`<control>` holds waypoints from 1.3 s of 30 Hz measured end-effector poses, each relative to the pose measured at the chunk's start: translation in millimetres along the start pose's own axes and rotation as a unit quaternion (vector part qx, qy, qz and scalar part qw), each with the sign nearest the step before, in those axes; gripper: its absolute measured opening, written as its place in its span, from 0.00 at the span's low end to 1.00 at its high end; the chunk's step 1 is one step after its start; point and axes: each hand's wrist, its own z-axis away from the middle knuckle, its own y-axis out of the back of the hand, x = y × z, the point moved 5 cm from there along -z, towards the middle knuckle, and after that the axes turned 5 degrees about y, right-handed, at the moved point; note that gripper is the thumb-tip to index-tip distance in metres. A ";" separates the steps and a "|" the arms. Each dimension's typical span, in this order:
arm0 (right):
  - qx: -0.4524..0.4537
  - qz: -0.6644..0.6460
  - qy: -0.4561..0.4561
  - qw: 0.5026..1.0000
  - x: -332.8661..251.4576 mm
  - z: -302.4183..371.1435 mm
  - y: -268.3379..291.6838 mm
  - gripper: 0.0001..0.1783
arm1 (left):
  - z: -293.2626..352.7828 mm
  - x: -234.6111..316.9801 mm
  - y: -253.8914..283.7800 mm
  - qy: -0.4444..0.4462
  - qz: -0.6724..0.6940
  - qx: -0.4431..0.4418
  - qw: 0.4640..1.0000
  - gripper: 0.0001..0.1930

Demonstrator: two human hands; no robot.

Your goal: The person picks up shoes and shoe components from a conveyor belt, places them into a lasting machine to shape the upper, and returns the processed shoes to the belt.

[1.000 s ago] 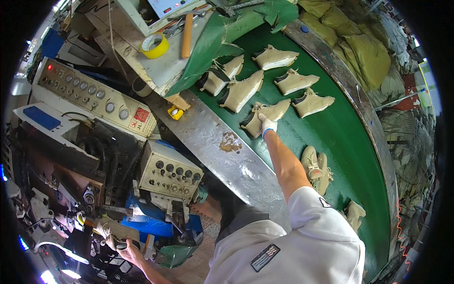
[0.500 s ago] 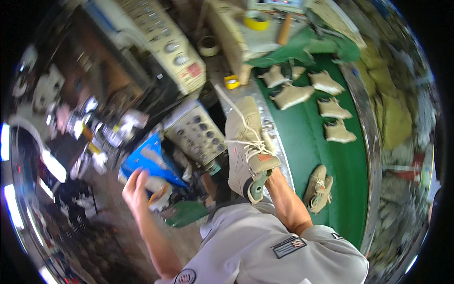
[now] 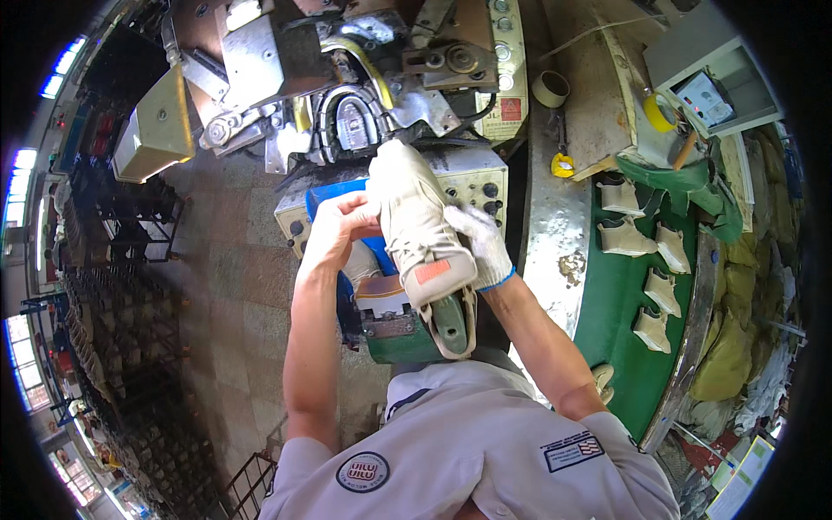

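A beige lace-up shoe upper (image 3: 412, 199) sits on a green shoe last (image 3: 448, 325), its toe pointing away from me and its heel toward my body. My bare left hand (image 3: 340, 227) grips its left side close to the toe, fingers closed against the fabric. On the opposite side my right hand (image 3: 482, 243), in a white knit glove with a blue cuff, is wrapped against the shoe; some of its fingers are hidden beneath. Just past the toe is a machine's U-shaped metal clamp (image 3: 354, 126).
Below the clamp stands a cream control panel (image 3: 468, 186) with black knobs. On the right, a green conveyor belt (image 3: 607, 299) carries several beige shoe uppers (image 3: 626, 236). A yellow tape roll (image 3: 660, 113) lies on the bench beyond. Dark racks (image 3: 130, 329) line the left.
My left hand has come from apart at the left onto the shoe, which both hands now hold. The view has swung toward the machine, and the shoe is now in front of its clamp.
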 end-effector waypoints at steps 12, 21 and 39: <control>0.006 -0.008 0.103 0.995 12.3 -87.3 -62.1 0.22 | -10.0 45.6 54.2 -0.163 0.066 0.251 0.952 0.25; 0.071 -0.108 0.114 0.985 43.4 -124.3 -60.3 0.18 | -19.9 -14.3 38.2 -0.073 0.227 0.157 0.958 0.20; 0.153 -0.007 0.115 0.981 50.9 -127.7 -41.8 0.16 | -42.5 -44.1 41.3 -0.144 0.039 0.165 0.975 0.22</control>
